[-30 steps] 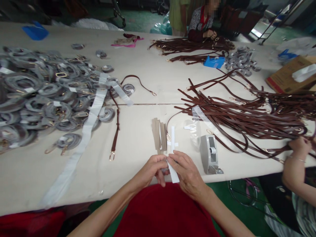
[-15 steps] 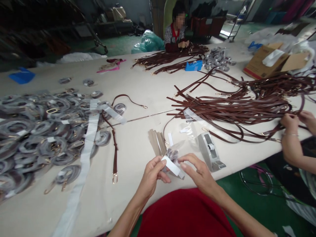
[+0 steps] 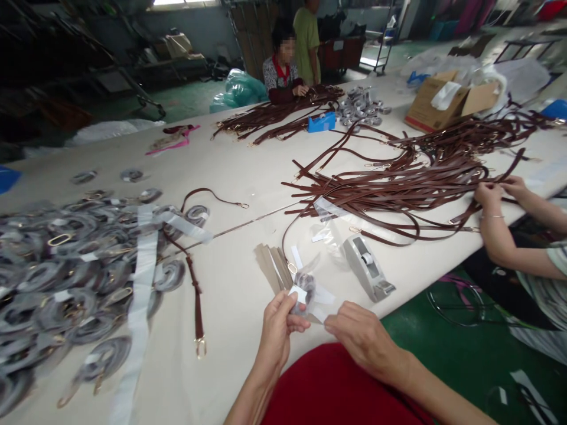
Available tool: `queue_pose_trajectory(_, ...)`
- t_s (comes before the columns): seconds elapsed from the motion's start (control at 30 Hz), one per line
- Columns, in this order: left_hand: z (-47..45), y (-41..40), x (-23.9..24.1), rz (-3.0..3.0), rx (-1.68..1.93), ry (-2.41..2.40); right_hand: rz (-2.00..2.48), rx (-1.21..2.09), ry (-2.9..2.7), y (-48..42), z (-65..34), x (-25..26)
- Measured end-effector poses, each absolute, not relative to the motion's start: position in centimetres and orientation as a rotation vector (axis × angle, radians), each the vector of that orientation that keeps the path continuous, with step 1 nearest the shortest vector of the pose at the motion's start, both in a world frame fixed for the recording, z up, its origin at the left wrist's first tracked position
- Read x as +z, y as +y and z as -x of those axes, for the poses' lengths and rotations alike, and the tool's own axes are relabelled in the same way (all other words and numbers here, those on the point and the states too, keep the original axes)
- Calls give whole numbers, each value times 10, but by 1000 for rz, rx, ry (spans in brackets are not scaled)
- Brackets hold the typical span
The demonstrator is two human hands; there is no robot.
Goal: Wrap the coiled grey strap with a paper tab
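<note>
At the lower centre of the frame, the left hand (image 3: 278, 330) pinches a small clear plastic bag with a coiled strap inside (image 3: 305, 284), its grip closed on the bag's white label edge. The right hand (image 3: 361, 336) pinches the bag's lower right corner, its grip narrow. The bag hangs just above the cream bench (image 3: 248, 159), near a grey tape dispenser (image 3: 367, 267) and tan card strips (image 3: 271, 267). Long brown leather straps (image 3: 398, 183) sprawl at the right, where another person's hands (image 3: 498, 192) touch them.

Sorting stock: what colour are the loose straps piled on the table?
Dark reddish brown straps with gold clips, clearest in the head view.
</note>
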State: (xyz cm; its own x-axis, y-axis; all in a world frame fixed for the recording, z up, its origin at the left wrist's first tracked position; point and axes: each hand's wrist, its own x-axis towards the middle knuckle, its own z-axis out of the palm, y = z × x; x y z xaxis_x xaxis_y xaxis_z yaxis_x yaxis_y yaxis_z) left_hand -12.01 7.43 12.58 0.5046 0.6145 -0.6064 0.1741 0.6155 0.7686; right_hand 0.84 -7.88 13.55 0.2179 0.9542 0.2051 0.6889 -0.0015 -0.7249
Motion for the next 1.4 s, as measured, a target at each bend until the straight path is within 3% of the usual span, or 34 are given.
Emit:
queue_pose_trajectory(0.2, 118, 81, 130, -867, 298, 1085, 2006, 1005, -397, -180, -53, 97)
queue_pose_trajectory(0.4, 107, 82, 132, -853, 251, 1095, 2226, 885, -7, -262, -68, 76)
queue_pose_trajectory(0.6, 104, 80, 128, -886, 221, 1089, 2480, 698, -39, -271, -74, 67)
queue_pose_trajectory(0.87, 105, 73, 136, -900, 203, 1086, 2372, 586, -358, -179, -110, 66)
queue_pose_trajectory(1.4, 117, 63, 133, -891, 227, 1085, 2235, 922, -324, -134, -143, 52)
